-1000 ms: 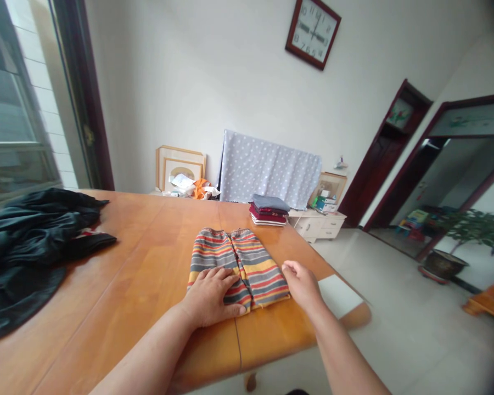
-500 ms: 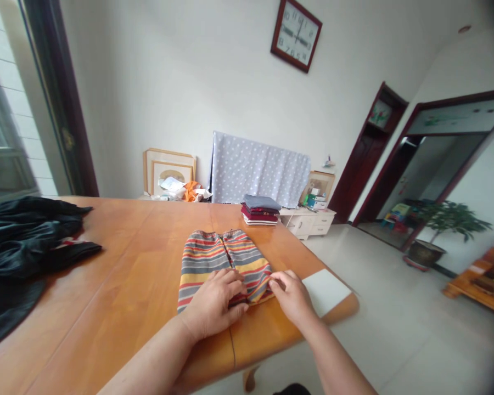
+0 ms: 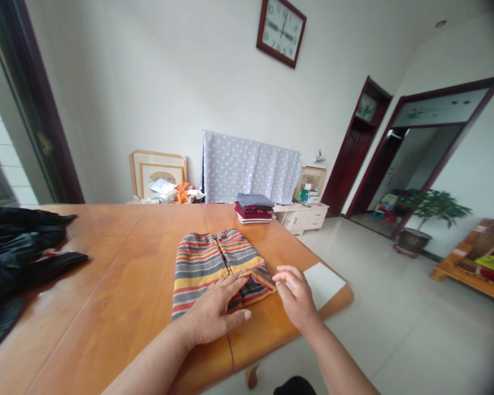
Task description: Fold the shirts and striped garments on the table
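Observation:
A striped garment [image 3: 201, 269] in grey, yellow and red, which looks like a skirt or shorts, lies flat on the wooden table [image 3: 119, 274]. A dark line runs down its middle from the waistband. My left hand [image 3: 218, 304] rests on its near part, palm down, with the fingers stretched out. Just off the garment's right lower corner is my right hand [image 3: 295, 293], fingers curved and apart, with nothing visible in them. Near that corner the fabric is turned up, showing a dark inner side.
A stack of folded clothes [image 3: 254, 208] sits at the table's far edge. Dark clothing [image 3: 24, 252] is heaped at the left. A white sheet [image 3: 323, 282] lies by the right corner. Beyond stand a white cabinet [image 3: 308, 218] and a potted plant [image 3: 414, 238].
My right hand has let go of the garment's right edge and moved slightly away. The corner's fabric now sits folded up more. My left hand stays on the garment, its fingers straighter. The view has shifted slightly.

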Tool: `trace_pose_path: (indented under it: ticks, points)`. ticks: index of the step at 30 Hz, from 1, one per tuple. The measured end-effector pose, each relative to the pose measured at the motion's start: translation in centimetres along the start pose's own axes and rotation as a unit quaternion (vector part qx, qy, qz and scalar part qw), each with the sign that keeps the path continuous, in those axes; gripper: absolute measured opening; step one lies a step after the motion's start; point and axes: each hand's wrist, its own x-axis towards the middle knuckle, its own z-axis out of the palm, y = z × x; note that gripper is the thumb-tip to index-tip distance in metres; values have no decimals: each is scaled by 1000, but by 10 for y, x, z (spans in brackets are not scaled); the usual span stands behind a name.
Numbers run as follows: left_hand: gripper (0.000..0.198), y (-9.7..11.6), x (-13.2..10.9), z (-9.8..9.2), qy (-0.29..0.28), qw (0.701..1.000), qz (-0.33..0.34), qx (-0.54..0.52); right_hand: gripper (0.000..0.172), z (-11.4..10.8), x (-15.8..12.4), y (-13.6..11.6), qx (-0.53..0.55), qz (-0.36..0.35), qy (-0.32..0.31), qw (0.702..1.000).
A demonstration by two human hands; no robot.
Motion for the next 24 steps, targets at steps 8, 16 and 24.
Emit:
trace_pose_path:
  ticks: [8, 16, 24]
  points:
    - [75, 1, 0, -3, -5, 1000, 17, 5, 47, 2, -17, -35, -153, -32, -192, 969]
    - [50, 1, 4, -2, -38, 998, 26, 45, 45, -3, -28, -14, -206, 17, -190, 960]
    - [30, 5, 3, -5, -26, 999, 40, -21, 34, -11, -21, -2, -76, 54, -91, 991]
